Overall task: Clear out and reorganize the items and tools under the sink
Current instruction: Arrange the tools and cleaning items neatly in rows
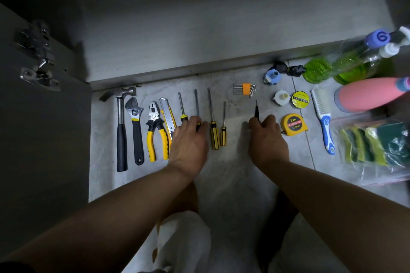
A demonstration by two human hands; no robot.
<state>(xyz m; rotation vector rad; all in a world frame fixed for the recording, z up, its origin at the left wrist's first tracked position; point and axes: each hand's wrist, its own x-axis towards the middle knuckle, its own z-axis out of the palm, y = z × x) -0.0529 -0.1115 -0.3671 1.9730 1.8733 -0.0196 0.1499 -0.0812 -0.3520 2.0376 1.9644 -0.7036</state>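
Tools lie in a row on the grey floor in front of the open sink cabinet: a hammer [121,131], an adjustable wrench [135,128], yellow pliers [156,133], a utility knife [167,117] and several yellow-handled screwdrivers. My left hand [188,139] grips the handle of one screwdriver [196,104], its shaft pointing away from me. My right hand [267,137] holds a small black screwdriver [257,111], tip pointing away. Two more screwdrivers [214,131] lie between my hands.
Right of my hands lie hex keys [245,89], a tape measure [293,124], PVC tape [300,99], a blue brush [325,117], bagged sponges [377,142], green spray bottles [341,62] and a pink bottle [366,95]. The cabinet door [40,117] stands open at left.
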